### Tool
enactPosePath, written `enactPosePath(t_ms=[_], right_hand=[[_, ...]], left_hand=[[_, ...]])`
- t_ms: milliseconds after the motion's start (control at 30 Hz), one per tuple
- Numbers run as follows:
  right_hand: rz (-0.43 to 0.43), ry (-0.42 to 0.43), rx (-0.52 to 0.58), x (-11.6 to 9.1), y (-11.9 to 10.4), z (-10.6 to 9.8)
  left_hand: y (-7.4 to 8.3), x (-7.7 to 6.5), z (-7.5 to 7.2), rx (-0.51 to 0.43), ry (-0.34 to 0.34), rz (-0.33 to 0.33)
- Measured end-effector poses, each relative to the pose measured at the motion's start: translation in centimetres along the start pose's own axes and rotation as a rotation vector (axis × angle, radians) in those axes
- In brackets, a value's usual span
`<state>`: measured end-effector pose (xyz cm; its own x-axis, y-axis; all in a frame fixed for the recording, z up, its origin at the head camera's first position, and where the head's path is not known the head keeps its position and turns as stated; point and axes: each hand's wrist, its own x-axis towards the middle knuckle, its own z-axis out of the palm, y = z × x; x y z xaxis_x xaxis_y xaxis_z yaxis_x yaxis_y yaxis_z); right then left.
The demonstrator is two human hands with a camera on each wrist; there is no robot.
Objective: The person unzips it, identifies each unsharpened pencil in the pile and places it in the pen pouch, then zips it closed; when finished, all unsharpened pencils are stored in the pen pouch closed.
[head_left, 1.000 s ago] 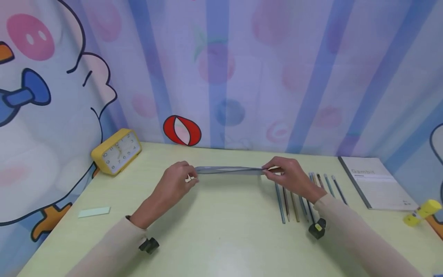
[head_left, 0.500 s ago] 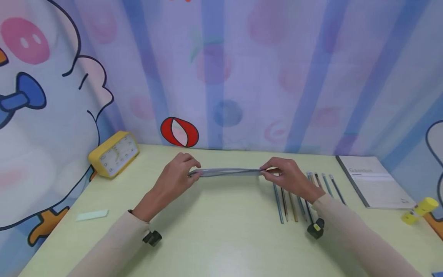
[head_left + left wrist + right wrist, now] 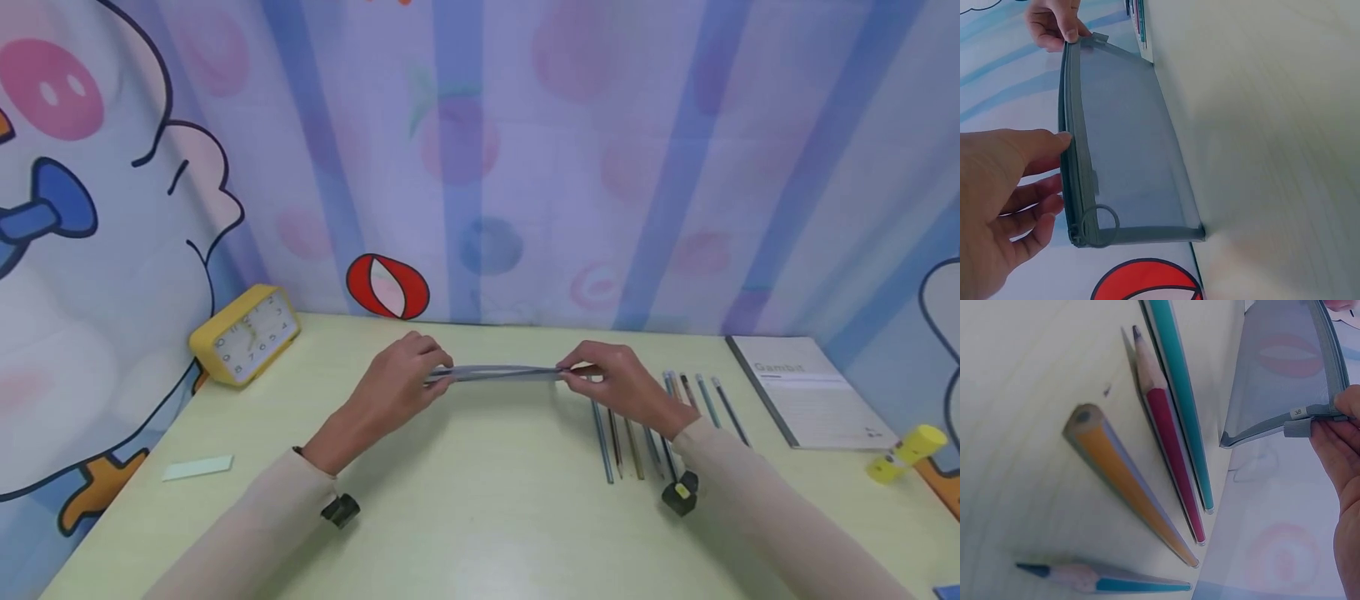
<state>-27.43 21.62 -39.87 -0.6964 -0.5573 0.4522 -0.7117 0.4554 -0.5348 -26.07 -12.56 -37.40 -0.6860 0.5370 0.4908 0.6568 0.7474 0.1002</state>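
A translucent grey zipper pouch (image 3: 495,373) is stretched between my two hands above the table, its zipped edge up. My left hand (image 3: 401,379) pinches that edge near the left end, thumb on one side and fingers on the other. In the left wrist view, a ring pull (image 3: 1117,224) hangs at the corner below my left thumb. My right hand (image 3: 618,379) pinches the opposite corner, beside a small fabric tab (image 3: 1297,429). The see-through panel (image 3: 1129,125) looks flat, with nothing visible inside.
Several pencils (image 3: 603,446) lie in rows under my right hand and wrist. A notebook (image 3: 813,396) and a yellow cylinder (image 3: 906,454) are at the right. On the left are a yellow clock (image 3: 246,335) and a pale green strip (image 3: 197,467). A printed curtain (image 3: 547,167) hangs behind.
My left hand has moved right along the pouch's top edge, from its end to slightly inward, and now pinches it more closely. My right hand stays at its corner.
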Motion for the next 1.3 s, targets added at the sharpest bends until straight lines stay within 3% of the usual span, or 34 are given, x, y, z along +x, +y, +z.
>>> enactPosePath(t_ms=[133, 367, 700, 967, 1167, 1300], right_hand=[[0.010, -0.007, -0.006, 0.0, -0.2, 0.0], [-0.015, -0.021, -0.023, 0.0, -0.3, -0.2], [-0.034, -0.043, -0.013, -0.1, -0.2, -0.1], [-0.046, -0.050, -0.031, 0.1, 0.1, -0.2], [-0.041, -0.051, -0.102, 0.4, 0.3, -0.3], [-0.020, -0.051, -0.175, 0.6, 0.4, -0.3]], left_hand=[[0.2, 0.4, 0.3, -0.017, -0.036, 0.021], [-0.3, 1.3, 0.1, -0.104, -0.098, -0.051], [0.1, 1.9, 0.6, -0.093, -0.161, 0.010], [0.4, 3.2, 0.3, -0.247, -0.320, -0.072], [0.4, 3.9, -0.1, -0.351, -0.374, -0.104], [0.6, 4.1, -0.4, -0.436, -0.419, -0.181]])
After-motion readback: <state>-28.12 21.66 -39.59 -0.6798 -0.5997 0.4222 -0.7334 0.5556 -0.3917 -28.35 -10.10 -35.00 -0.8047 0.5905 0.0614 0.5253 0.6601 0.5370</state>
